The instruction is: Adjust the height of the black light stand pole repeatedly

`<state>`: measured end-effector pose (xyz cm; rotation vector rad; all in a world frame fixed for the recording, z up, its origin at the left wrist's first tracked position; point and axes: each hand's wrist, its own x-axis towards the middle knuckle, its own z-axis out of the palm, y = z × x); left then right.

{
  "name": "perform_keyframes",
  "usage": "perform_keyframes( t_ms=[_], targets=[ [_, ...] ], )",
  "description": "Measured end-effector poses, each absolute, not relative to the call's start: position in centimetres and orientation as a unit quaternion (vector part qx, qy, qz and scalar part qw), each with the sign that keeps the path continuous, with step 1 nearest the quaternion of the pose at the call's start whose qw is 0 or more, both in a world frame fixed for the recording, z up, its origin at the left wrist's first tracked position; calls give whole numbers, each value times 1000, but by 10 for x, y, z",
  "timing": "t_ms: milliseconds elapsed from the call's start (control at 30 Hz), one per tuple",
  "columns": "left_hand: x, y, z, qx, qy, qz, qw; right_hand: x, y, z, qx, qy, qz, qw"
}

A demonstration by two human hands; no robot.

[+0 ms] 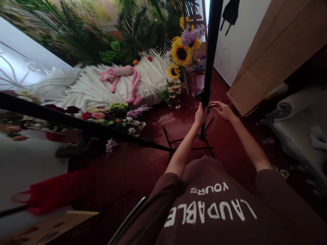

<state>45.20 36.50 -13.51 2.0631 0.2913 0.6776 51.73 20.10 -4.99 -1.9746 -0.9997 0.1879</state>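
Note:
A tall black tripod stand [209,58] rises in front of me, its spread legs [203,137] resting on the floor. My left hand [200,115] is closed around its pole, near a joint. From the right, my right hand [222,111] reaches to a small dark knob [210,108] on the side of that joint. Thumb and fingers pinch at the knob, though its exact shape is too small and dark to make out. A second black stand [102,131] slants across the left side, apart from both hands.
Red tiles [153,163] cover the floor. A white draped bed [150,81] holds a pink plush toy [122,72]. Sunflowers [181,53] and other flowers [133,120] surround it. To the right, a large cardboard box [265,51] leans near a hanging black plug [230,13]. A red bag [56,190] lies left.

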Motion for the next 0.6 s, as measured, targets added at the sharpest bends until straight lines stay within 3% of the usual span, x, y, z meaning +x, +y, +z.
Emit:
perform_keyframes(
  t_ms=[333,600],
  targets=[
    [447,362,-124,830,122,260,479,505,235,-55,-711,-74,194,672],
    [444,362,-114,830,117,248,486,512,254,-38,-624,136,310,704]
  ],
)
